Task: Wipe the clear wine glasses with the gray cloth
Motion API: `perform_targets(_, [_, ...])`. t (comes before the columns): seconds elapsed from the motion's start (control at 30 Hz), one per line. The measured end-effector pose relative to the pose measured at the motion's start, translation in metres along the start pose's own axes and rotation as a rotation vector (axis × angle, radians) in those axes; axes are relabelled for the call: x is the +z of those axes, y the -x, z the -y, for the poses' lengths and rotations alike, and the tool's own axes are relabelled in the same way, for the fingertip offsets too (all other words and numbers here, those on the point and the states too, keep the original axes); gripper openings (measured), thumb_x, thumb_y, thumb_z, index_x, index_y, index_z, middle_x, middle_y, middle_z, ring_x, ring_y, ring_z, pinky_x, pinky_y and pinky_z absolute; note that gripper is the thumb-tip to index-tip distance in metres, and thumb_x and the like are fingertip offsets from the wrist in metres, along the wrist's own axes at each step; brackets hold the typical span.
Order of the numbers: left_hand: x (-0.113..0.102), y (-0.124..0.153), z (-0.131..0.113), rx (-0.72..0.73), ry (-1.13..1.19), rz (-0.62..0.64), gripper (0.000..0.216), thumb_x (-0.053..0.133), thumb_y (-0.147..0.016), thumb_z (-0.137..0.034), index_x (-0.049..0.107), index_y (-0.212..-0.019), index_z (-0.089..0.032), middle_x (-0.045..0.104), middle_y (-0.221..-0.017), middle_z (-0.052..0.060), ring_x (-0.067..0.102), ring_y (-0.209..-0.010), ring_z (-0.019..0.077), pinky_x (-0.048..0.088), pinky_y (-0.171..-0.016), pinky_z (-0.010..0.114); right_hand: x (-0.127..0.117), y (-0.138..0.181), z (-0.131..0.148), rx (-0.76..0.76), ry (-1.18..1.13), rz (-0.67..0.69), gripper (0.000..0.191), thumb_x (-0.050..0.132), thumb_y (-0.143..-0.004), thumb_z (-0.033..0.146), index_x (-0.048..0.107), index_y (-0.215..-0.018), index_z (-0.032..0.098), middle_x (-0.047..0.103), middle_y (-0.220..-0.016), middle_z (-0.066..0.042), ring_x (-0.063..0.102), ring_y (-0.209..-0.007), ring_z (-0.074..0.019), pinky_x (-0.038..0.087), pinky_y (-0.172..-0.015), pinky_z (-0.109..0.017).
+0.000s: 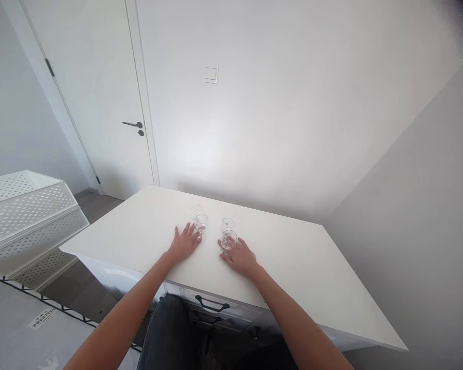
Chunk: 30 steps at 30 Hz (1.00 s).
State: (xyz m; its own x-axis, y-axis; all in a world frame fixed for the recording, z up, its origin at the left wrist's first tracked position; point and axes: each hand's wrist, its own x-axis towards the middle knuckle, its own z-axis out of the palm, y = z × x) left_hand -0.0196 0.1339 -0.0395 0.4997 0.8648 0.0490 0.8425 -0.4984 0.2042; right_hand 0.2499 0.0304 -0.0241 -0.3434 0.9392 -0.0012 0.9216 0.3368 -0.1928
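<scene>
Several small clear stemmed glasses stand upright on a white table [301,267]. My left hand [185,241] lies flat on the tabletop, fingers stretched out, its fingertips at the foot of the left front glass [201,224]. Behind that one stands another glass [196,210]. My right hand [239,257] rests flat on the table with fingers extended, touching the base of the right front glass [229,240]. A further glass [227,224] stands just behind it. Neither hand grips anything.
A white door [100,97] with a dark handle is at the back left. A white perforated rack [27,221] stands left of the table. A drawer with a black handle [212,306] sits under the table's front edge. Walls close in behind and to the right.
</scene>
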Motion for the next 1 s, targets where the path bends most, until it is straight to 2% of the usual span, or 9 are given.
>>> perform_targets(0.13, [-0.006,0.018,0.046,-0.122,-0.036,-0.036,0.053,0.028,-0.107,-0.049,0.06,-0.145,-0.031,0.029,-0.173,0.006,0.014,-0.164,0.0335,0.008,-0.124,0.075,0.01,-0.038,0.038,-0.037,-0.003,-0.02,0.068,0.021,-0.107,0.062,0.051,-0.156,0.026,0.041,-0.167,-0.012,0.032,-0.158,-0.0269,0.017,-0.128,-0.055])
perform_targets(0.23, [-0.007,0.026,0.063,-0.225,-0.054,-0.06,0.054,0.027,-0.107,-0.048,0.058,-0.147,-0.028,0.026,-0.174,0.008,0.015,-0.163,0.0342,0.01,-0.124,0.075,0.015,-0.066,0.064,-0.078,-0.002,-0.032,0.07,0.021,-0.107,0.063,0.062,-0.146,0.021,0.04,-0.167,-0.014,0.032,-0.158,-0.0283,0.019,-0.128,-0.056])
perform_targets(0.43, [-0.008,0.025,0.058,-0.534,0.008,-0.177,0.06,0.021,-0.107,-0.045,0.046,-0.158,-0.026,0.02,-0.176,0.012,0.014,-0.162,0.0421,0.007,-0.119,0.083,0.022,-0.109,0.11,-0.115,-0.012,-0.075,0.068,0.021,-0.107,0.061,0.05,-0.155,0.022,0.038,-0.168,-0.016,0.03,-0.158,-0.0283,0.021,-0.126,-0.056])
perform_targets(0.6, [-0.008,0.023,0.055,-0.727,0.042,-0.257,0.062,0.02,-0.106,-0.045,0.045,-0.159,-0.024,0.02,-0.174,0.018,0.013,-0.162,0.0438,0.007,-0.119,0.081,0.026,-0.123,0.127,-0.107,-0.015,-0.098,0.066,0.022,-0.108,0.061,0.042,-0.16,0.026,0.035,-0.17,-0.014,0.027,-0.159,-0.0277,0.021,-0.124,-0.056])
perform_targets(0.9, [-0.006,0.025,0.053,-0.727,0.02,-0.281,0.064,0.019,-0.106,-0.046,0.045,-0.159,-0.021,0.023,-0.173,0.021,0.016,-0.161,0.0448,0.008,-0.119,0.081,0.028,-0.126,0.127,-0.095,-0.002,-0.088,0.07,0.019,-0.107,0.063,0.042,-0.16,0.024,0.035,-0.17,-0.015,0.026,-0.16,-0.0287,0.021,-0.124,-0.055])
perform_targets(1.0, [-0.007,0.025,0.053,-0.724,0.023,-0.273,0.065,0.019,-0.106,-0.046,0.042,-0.161,-0.019,0.019,-0.173,0.024,0.016,-0.161,0.0456,0.01,-0.121,0.077,0.027,-0.123,0.126,-0.093,-0.009,-0.096,0.072,0.02,-0.106,0.066,0.042,-0.161,0.025,0.032,-0.171,-0.015,0.026,-0.16,-0.0293,0.021,-0.124,-0.056])
